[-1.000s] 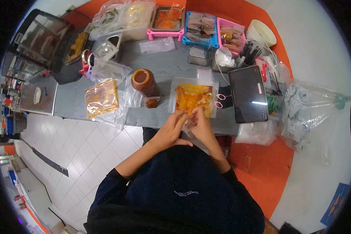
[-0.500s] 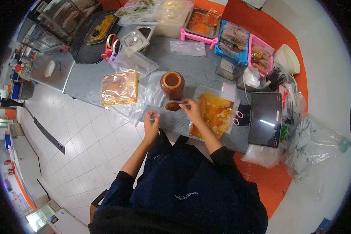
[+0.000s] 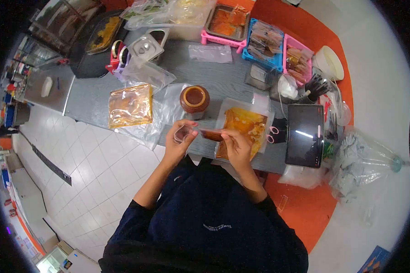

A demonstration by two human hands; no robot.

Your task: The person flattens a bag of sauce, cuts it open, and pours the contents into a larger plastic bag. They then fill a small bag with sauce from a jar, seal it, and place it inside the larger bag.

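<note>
Small sachet, centre of frame: thin clear plastic, glossy over dark contents. Curled film just left of it: transparent, shiny. Jar above: smooth, glossy brown; glass or plastic, cannot tell. Flat pouch, left of centre: slick clear plastic, strong highlights. Tabletop: matt grey, wood-like grain. Container, upper left: smooth bright metal. Tablet, right: dark glassy screen, one sharp reflection. Large bag, far right: crinkled clear plastic. Floor, lower left: smooth glossy tile. Garment, bottom: dark matt cloth.
</note>
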